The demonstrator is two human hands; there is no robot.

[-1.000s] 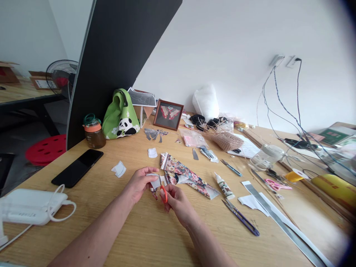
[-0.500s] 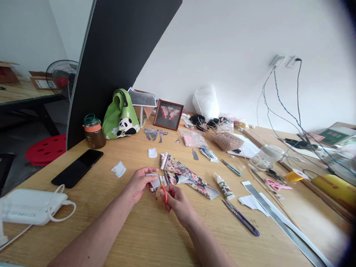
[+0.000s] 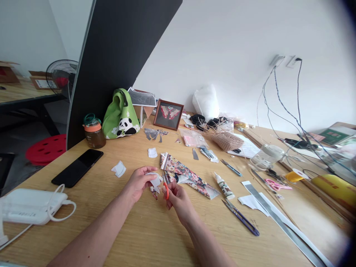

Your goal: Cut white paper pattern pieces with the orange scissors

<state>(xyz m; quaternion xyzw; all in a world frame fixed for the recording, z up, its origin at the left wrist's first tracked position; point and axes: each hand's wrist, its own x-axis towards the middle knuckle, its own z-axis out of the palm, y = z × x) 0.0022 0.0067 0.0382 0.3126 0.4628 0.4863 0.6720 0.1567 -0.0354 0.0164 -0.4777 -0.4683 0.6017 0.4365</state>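
Between thumb and fingers, my left hand (image 3: 141, 182) pinches a small pale piece of fabric (image 3: 154, 179), whose floral side shows at the lower edge. My right hand (image 3: 175, 198) grips small orange-handled scissors (image 3: 166, 190), their blades pointing up and away from me, just right of the pale piece. Behind the scissors lies a folded strip of floral fabric (image 3: 189, 174). Two small white cut pieces rest farther off: one white piece (image 3: 152, 152) straight ahead and another white piece (image 3: 119, 169) to the left.
On the left are a black phone (image 3: 78, 167), a white power bank (image 3: 33, 206) and a drink bottle (image 3: 94, 134). To the right lie a glue bottle (image 3: 224, 186), purple thread snips (image 3: 241, 218), a blue cutter (image 3: 231, 168) and long grey strips (image 3: 280, 215). A picture frame (image 3: 168, 114) stands behind.
My right hand has drawn the scissors slightly to the right, away from the pale piece. The piece in my left hand has tilted a little.
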